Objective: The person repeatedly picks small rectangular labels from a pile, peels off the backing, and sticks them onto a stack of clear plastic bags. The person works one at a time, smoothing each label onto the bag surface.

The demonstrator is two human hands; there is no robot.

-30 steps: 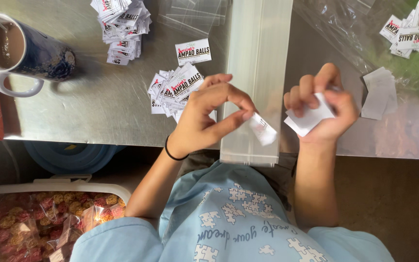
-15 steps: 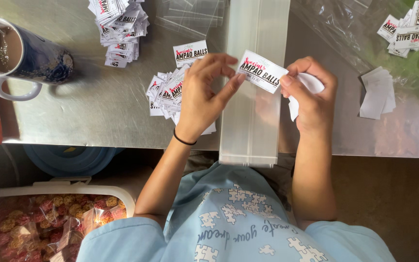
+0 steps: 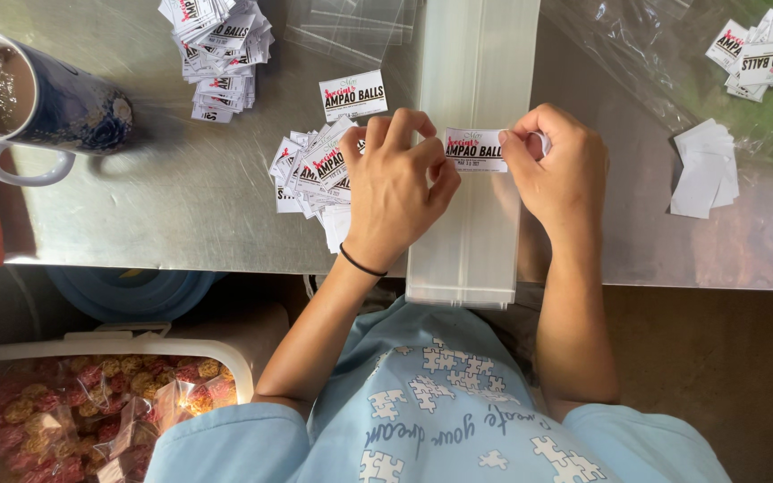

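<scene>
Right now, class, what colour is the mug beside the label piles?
Dark blue mug, white handle; head view.

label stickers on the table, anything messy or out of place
Nothing spilled or damaged. The label stacks and are fanned out loosely, not squared. The left hand and right hand hold one label level over the stack of clear bags.
</scene>
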